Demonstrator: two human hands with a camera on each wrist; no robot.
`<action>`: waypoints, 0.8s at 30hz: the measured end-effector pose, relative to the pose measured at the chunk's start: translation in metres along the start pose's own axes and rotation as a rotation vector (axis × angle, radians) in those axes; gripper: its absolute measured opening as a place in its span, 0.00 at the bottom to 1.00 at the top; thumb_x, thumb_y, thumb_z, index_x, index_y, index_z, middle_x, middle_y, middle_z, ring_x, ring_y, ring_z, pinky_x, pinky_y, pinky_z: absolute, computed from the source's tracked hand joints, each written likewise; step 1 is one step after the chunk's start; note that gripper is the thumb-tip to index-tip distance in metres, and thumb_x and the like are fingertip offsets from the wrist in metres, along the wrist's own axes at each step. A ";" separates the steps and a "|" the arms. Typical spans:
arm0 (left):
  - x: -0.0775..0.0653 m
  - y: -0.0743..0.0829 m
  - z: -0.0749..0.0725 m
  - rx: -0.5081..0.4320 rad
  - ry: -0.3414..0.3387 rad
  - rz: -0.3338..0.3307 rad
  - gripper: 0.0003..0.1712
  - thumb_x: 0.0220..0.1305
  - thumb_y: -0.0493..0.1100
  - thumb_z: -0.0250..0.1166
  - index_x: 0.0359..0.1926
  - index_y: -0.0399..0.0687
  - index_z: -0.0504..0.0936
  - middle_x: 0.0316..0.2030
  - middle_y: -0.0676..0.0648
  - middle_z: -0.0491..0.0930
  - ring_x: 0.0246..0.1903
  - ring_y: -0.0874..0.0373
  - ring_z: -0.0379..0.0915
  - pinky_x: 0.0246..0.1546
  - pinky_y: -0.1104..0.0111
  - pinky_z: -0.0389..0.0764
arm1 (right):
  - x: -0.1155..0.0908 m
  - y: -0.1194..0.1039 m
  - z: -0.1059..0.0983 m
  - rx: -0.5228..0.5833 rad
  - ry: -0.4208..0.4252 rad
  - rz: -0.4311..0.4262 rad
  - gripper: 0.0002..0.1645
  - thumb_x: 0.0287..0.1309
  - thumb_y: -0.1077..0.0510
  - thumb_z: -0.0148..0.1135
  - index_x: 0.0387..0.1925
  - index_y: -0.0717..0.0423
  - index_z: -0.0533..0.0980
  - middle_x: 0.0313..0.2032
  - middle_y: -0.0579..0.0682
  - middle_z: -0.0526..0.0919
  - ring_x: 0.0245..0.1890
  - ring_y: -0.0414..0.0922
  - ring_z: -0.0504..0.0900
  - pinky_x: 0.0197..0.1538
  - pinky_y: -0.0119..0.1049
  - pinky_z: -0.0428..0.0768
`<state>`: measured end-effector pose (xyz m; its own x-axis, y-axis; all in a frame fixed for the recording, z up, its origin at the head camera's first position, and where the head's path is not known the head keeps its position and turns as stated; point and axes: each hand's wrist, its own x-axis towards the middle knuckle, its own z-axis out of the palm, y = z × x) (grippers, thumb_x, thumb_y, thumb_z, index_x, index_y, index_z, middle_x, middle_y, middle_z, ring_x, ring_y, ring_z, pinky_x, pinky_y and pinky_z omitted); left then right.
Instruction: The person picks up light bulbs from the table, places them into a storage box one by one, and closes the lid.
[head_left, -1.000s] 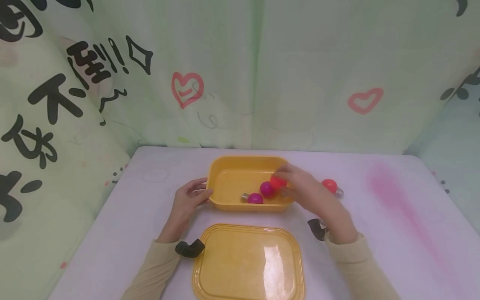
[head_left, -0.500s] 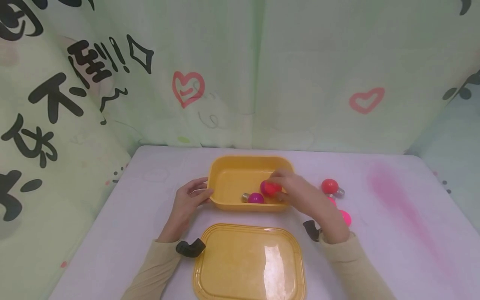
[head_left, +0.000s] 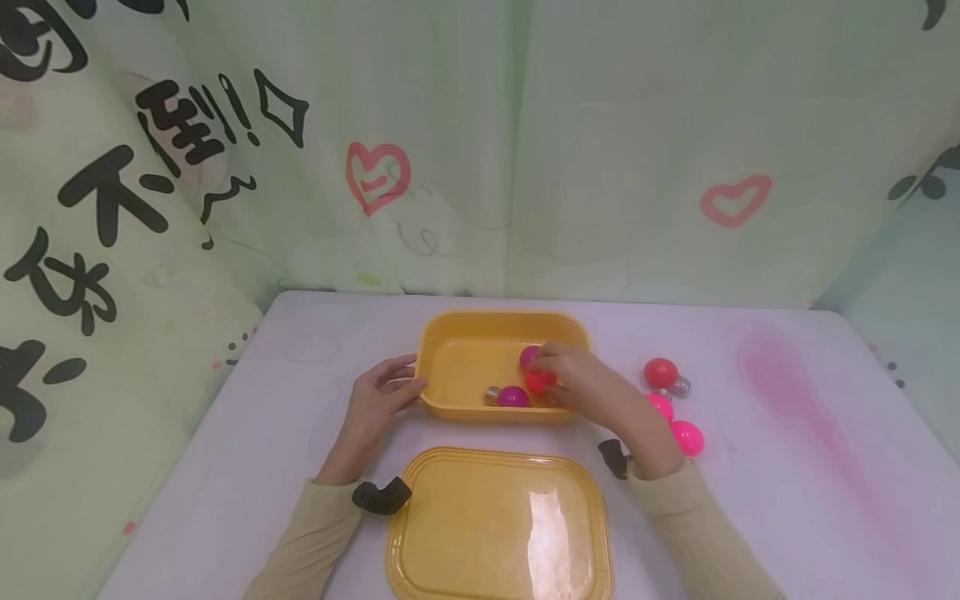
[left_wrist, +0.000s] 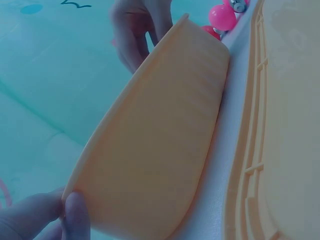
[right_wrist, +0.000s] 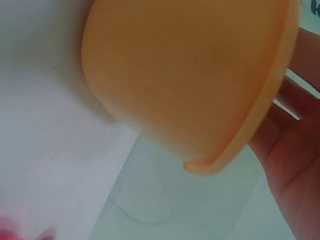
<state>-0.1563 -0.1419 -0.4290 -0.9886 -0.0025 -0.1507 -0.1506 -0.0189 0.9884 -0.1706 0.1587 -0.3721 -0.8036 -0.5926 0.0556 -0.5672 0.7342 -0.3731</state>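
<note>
A yellow plastic box (head_left: 457,358) stands in the middle of the table in the head view. My left hand (head_left: 381,400) pinches its left end, thumb outside the rim (left_wrist: 127,87) in the left wrist view. Over the right part of the box, my right hand (head_left: 592,385) holds a red light bulb (head_left: 538,382) low inside it. Two purple bulbs lie in there too: one (head_left: 513,397) by the near wall, the other (head_left: 529,357) partly behind my fingers. The right wrist view shows the box's outer wall (right_wrist: 190,65); the held bulb is hidden there.
A flat yellow lid (head_left: 480,525) lies on the table in front of the box. Right of my right forearm are a red bulb (head_left: 661,372) and two pink bulbs, one farther (head_left: 659,406) and one nearer (head_left: 687,438). A curtain (head_left: 600,167) hangs behind the table.
My right hand has moved left and slightly down inside the box with the red bulb. The pink bulbs have come into sight beside its forearm. My left hand stays put.
</note>
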 end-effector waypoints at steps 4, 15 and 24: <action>0.000 0.000 0.000 -0.003 -0.002 0.001 0.27 0.61 0.33 0.69 0.62 0.41 0.76 0.51 0.40 0.76 0.40 0.62 0.81 0.40 0.70 0.86 | 0.003 0.001 0.002 -0.005 -0.022 0.016 0.24 0.52 0.66 0.74 0.53 0.61 0.81 0.52 0.56 0.81 0.55 0.55 0.79 0.56 0.47 0.83; 0.000 0.000 0.000 -0.005 -0.004 0.001 0.27 0.61 0.34 0.69 0.62 0.41 0.76 0.52 0.39 0.76 0.40 0.62 0.80 0.41 0.70 0.86 | 0.007 0.004 0.009 -0.060 -0.017 -0.032 0.21 0.51 0.65 0.74 0.49 0.62 0.82 0.47 0.56 0.83 0.50 0.53 0.81 0.55 0.46 0.84; 0.000 0.000 -0.001 -0.003 0.000 -0.004 0.27 0.61 0.34 0.69 0.62 0.41 0.76 0.53 0.38 0.75 0.41 0.61 0.80 0.41 0.70 0.86 | 0.009 0.004 0.012 -0.064 -0.024 -0.002 0.19 0.52 0.62 0.75 0.47 0.59 0.82 0.45 0.53 0.83 0.47 0.50 0.81 0.53 0.43 0.85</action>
<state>-0.1564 -0.1425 -0.4294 -0.9879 -0.0021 -0.1550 -0.1549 -0.0218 0.9877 -0.1778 0.1529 -0.3838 -0.7981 -0.6016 0.0338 -0.5802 0.7521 -0.3126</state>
